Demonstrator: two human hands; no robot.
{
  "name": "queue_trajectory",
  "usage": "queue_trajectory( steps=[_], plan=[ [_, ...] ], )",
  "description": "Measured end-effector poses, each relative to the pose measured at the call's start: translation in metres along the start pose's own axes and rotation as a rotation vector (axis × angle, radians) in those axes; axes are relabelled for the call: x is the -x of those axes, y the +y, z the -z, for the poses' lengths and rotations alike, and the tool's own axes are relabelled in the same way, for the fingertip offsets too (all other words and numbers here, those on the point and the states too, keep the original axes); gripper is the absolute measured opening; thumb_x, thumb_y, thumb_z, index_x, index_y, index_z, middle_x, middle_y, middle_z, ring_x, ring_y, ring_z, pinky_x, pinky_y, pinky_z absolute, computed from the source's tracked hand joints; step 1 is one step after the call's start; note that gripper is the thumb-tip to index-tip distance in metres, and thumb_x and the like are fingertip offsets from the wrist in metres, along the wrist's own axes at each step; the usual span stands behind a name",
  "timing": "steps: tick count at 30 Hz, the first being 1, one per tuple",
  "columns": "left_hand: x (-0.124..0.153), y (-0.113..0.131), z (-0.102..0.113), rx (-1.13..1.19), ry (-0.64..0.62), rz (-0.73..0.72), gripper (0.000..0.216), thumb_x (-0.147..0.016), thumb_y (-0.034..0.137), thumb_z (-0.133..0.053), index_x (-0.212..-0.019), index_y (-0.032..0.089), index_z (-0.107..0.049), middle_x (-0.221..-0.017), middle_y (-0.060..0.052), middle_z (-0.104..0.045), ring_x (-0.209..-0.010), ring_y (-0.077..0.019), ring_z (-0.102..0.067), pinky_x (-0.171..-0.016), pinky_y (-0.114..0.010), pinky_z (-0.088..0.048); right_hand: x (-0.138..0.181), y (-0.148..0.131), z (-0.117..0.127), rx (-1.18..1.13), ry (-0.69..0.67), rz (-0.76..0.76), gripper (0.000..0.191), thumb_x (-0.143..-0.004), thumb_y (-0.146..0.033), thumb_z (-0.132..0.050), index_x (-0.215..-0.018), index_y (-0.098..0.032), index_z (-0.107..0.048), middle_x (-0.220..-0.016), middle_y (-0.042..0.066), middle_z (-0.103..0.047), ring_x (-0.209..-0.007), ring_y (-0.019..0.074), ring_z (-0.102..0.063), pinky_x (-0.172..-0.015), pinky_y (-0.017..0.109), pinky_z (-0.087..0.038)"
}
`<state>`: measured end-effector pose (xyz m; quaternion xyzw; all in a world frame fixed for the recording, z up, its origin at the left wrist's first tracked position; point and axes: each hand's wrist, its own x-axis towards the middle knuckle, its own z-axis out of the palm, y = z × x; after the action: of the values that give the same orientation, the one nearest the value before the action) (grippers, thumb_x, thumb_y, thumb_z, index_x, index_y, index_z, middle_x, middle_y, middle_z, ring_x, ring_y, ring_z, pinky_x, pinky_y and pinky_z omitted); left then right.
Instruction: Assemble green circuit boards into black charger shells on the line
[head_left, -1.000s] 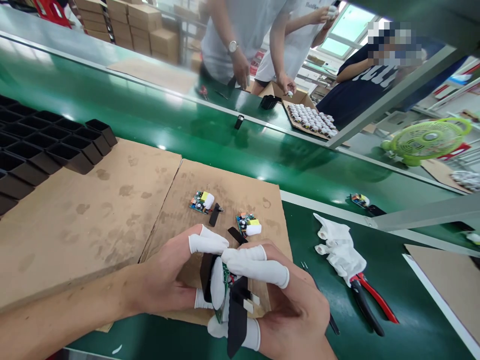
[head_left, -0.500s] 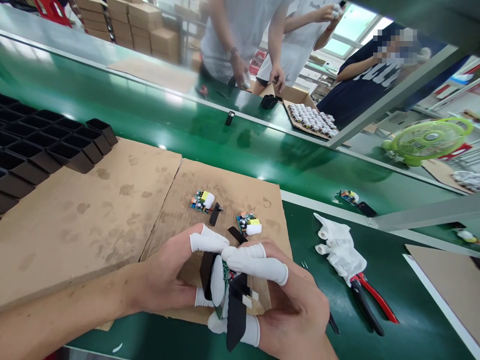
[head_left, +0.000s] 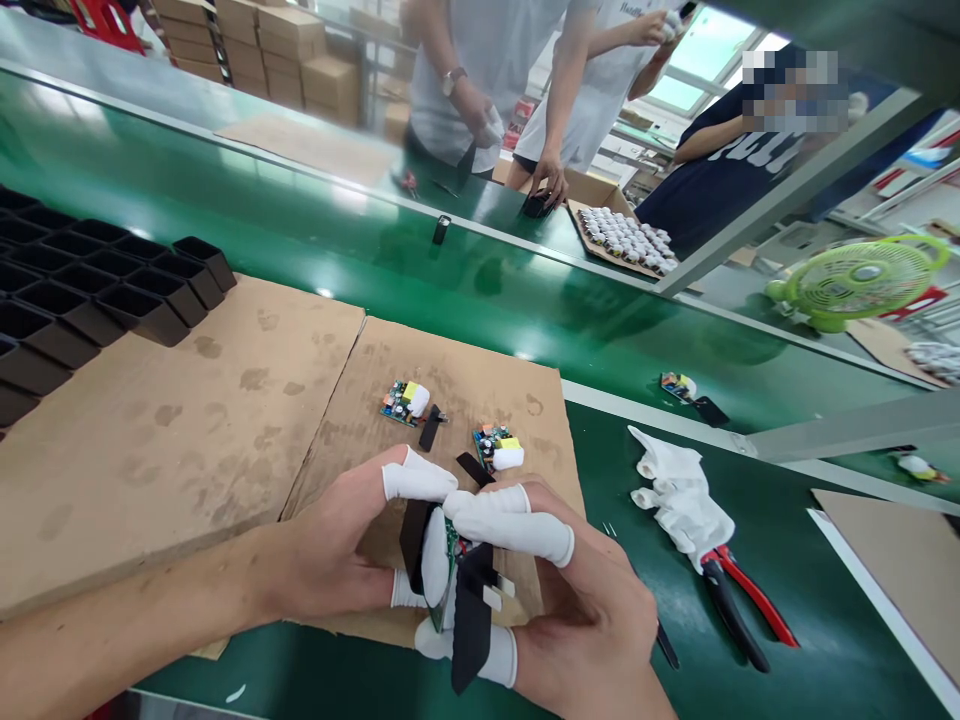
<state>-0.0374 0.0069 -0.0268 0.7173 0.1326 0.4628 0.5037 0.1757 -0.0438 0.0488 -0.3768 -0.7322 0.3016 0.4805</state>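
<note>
White finger cots cover several fingertips of both my hands. My left hand (head_left: 337, 545) is closed around a black plastic housing (head_left: 414, 535), mostly hidden by the fingers. My right hand (head_left: 585, 590) grips a green circuit board (head_left: 450, 545) together with a black end cover (head_left: 472, 620) that has metal plug prongs. The board stands on edge at the housing's opening, partly inside as far as I can see. Beyond my fingers, two more circuit boards, one on the left (head_left: 405, 402) and one on the right (head_left: 497, 447), lie on the cardboard, each beside a black cover.
Black open housings (head_left: 112, 270) stand in rows at the left on the cardboard sheet (head_left: 247, 400). White gloves (head_left: 682, 490) and red-and-black pliers (head_left: 742, 600) lie at right. A green belt (head_left: 360, 260) carries a board (head_left: 679, 387) and a black piece (head_left: 442, 229). Co-workers stand beyond it.
The black piece and the board on the belt have shifted left. A co-worker's hand has reached down onto the black pieces across the belt. My hands have barely moved.
</note>
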Motion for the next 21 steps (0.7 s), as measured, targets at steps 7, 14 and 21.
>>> queue_trajectory(
  steps=[7, 14, 21],
  plan=[
    [-0.0004, 0.0014, -0.0007, -0.022, 0.018, -0.001, 0.058, -0.093, 0.023, -0.092, -0.143, 0.029, -0.062, -0.128, -0.008, -0.074, -0.112, -0.0253, -0.075, -0.096, -0.037, -0.062, 0.0036, 0.0027, 0.0022, 0.003, -0.033, -0.001, 0.069, -0.077, -0.015, -0.104, -0.14, -0.027, -0.077, -0.113, 0.008, -0.079, -0.089, 0.0253, -0.071, -0.077, 0.039, -0.06],
    [0.0007, 0.0015, 0.0011, -0.051, 0.002, 0.015, 0.058, -0.094, 0.026, -0.091, -0.144, 0.03, -0.061, -0.127, -0.006, -0.074, -0.113, -0.0263, -0.076, -0.098, -0.038, -0.063, 0.0051, 0.0065, 0.0045, -0.016, -0.054, 0.0, 0.072, -0.074, -0.014, -0.106, -0.138, -0.025, -0.076, -0.113, 0.007, -0.078, -0.09, 0.0242, -0.071, -0.08, 0.039, -0.06],
    [0.0012, 0.0017, 0.0004, -0.013, 0.005, 0.048, 0.059, -0.091, 0.025, -0.095, -0.141, 0.029, -0.064, -0.124, -0.006, -0.072, -0.107, -0.0236, -0.075, -0.094, -0.036, -0.062, 0.0063, 0.0053, 0.0035, -0.003, -0.048, -0.014, 0.071, -0.076, -0.018, -0.106, -0.14, -0.026, -0.076, -0.108, 0.006, -0.078, -0.087, 0.0244, -0.071, -0.077, 0.039, -0.062]
  ],
)
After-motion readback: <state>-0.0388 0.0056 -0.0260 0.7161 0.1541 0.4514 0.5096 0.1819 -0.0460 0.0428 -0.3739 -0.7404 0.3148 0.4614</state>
